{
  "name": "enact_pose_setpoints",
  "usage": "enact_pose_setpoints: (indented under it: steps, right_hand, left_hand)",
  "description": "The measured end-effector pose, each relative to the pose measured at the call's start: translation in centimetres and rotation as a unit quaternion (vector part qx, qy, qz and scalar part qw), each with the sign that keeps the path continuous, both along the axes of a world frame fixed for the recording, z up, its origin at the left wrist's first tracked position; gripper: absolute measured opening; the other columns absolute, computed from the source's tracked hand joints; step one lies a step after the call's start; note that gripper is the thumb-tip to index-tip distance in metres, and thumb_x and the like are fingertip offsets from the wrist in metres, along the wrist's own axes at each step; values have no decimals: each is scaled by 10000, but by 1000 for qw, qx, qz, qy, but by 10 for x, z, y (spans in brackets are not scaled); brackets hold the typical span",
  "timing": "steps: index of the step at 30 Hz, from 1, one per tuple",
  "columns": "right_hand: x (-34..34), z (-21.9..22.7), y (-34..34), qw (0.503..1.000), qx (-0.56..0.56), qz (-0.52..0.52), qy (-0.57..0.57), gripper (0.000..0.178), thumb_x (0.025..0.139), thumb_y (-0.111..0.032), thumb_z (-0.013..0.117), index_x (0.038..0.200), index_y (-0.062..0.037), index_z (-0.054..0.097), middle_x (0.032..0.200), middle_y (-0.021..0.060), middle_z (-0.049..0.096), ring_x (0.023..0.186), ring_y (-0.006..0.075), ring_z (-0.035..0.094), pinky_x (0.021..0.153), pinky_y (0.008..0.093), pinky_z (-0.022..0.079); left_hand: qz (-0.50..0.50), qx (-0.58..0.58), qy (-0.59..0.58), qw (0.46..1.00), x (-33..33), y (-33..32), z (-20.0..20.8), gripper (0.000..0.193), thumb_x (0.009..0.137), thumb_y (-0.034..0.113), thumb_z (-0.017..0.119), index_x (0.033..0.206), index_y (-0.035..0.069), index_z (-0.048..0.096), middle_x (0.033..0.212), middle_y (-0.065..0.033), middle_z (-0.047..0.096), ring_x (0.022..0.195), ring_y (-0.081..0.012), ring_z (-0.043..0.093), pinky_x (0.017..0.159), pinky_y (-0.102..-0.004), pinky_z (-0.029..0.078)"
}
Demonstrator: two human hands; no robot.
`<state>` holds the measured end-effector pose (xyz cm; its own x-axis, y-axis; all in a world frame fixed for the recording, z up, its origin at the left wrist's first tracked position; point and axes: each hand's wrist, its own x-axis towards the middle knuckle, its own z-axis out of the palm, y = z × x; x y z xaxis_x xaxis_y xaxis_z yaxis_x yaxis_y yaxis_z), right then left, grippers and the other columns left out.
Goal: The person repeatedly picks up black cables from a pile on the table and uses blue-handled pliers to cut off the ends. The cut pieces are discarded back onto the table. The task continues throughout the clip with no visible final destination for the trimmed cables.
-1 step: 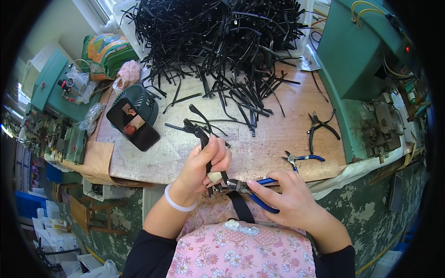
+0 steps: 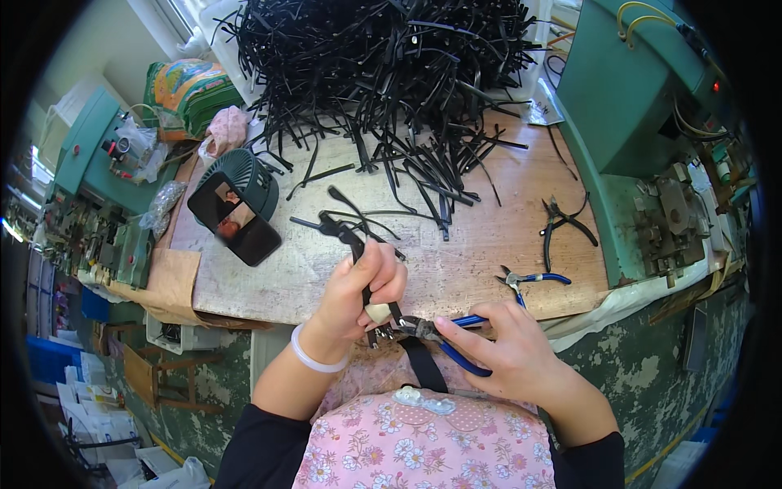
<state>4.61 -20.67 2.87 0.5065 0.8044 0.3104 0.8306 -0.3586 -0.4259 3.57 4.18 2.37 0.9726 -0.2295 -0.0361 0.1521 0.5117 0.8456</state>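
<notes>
At the near edge of the table (image 2: pixel 244 292), the left hand (image 2: pixel 368 284) clasps slim black pieces (image 2: pixel 355 238), one seemingly mid-work at pliers (image 2: pixel 425 328) gripped by the right hand (image 2: pixel 511 346), while a heap (image 2: pixel 383 73) at the table's far side looks unfinished.

Both arms are brought in from the lower edge of the frame, with the elbows set apart and the hands drawn toward each other. The left forearm (image 2: pixel 287 385) is slanted up and right from lower left. The left hand (image 2: pixel 362 285) is clenched near centre, its thumb raised uppermost and its fingers curled tightly. The right forearm (image 2: pixel 577 409) is angled up and left from lower right. The right hand (image 2: pixel 513 350) is bent into a grip right of centre, its back turned upward. A gap is left between the hands.
</notes>
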Motion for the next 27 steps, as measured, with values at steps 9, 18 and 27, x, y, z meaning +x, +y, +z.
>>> enact_pose_setpoints:
  steps: [9,18,27]
  right_hand:
    - [-11,2,-2,994,43,-21,100,667,725,-218,745,1362,-207,544,999,127,527,888,299,535,778,380,454]
    - [-15,4,0,995,0,-23,95,751,670,-185,769,1380,-199,525,1036,160,505,918,307,543,794,385,471]
    - [-15,11,-4,943,188,-40,273,738,736,-151,740,1420,-166,464,1116,162,485,981,317,530,835,378,461]
  left_hand:
    - [288,106,-306,901,-31,-36,-16,475,995,560,236,787,153,365,602,16,398,353,-88,304,397,-237,338]
    - [303,96,-295,901,-33,-38,-14,456,1015,510,271,787,130,377,599,0,400,369,-76,302,397,-221,338]
    - [221,-34,-98,970,-20,-27,1,453,1031,462,329,768,98,391,604,-37,419,361,-76,299,337,-220,321]
